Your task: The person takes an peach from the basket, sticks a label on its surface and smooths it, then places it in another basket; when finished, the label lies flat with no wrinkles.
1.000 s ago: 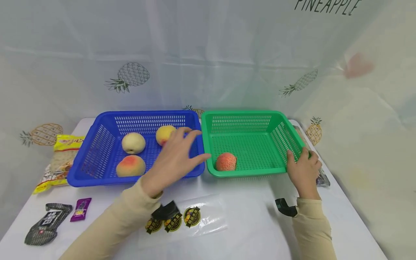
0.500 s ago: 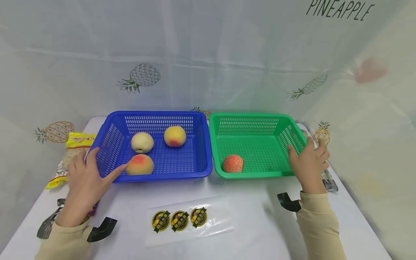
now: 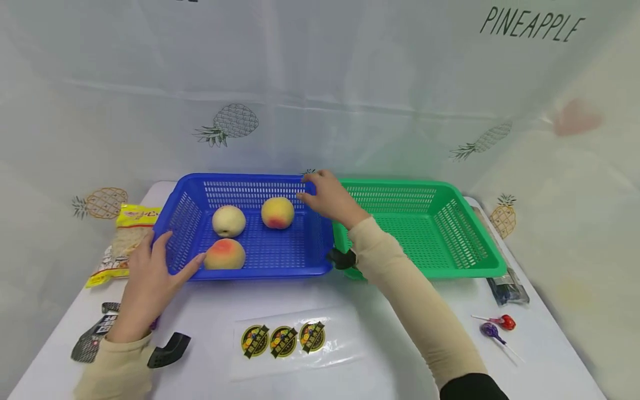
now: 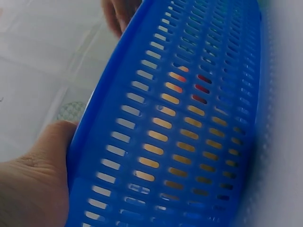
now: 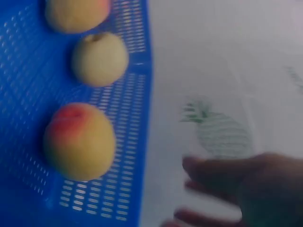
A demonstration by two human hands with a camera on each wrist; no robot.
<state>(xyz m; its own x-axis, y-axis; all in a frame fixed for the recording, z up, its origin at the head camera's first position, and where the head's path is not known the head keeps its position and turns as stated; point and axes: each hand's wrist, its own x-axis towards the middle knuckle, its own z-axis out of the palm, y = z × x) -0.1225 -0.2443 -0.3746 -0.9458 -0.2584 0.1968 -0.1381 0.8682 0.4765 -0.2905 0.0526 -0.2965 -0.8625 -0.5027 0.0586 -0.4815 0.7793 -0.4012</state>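
A blue basket (image 3: 265, 272) holds three peaches: a pale one (image 3: 229, 221), a yellow one (image 3: 277, 213) and a red-topped one (image 3: 225, 254). My left hand (image 3: 150, 278) grips its front left corner, with the thumb on the front rim and fingers at the left wall. In the left wrist view, the thumb (image 4: 52, 142) lies on the rim. My right hand (image 3: 332, 197) hovers at the back right corner of this basket, fingers apart and holding nothing. It appears blurred in the right wrist view. Beside the blue basket stands a green basket (image 3: 470, 273), partly covered by my right forearm.
Flat on the table in front lies a clear plastic bag (image 3: 340, 339) with round stickers. Two lollipops, red (image 3: 507, 322) and purple (image 3: 489, 330), lie at right near a dark packet (image 3: 507, 289). At left are a yellow snack bag (image 3: 132, 236) and a dark patterned packet (image 3: 90, 341).
My right hand has left the green basket's right end and crossed left to the blue basket. My left hand swung from mid-table to the blue basket's left corner and stays there.
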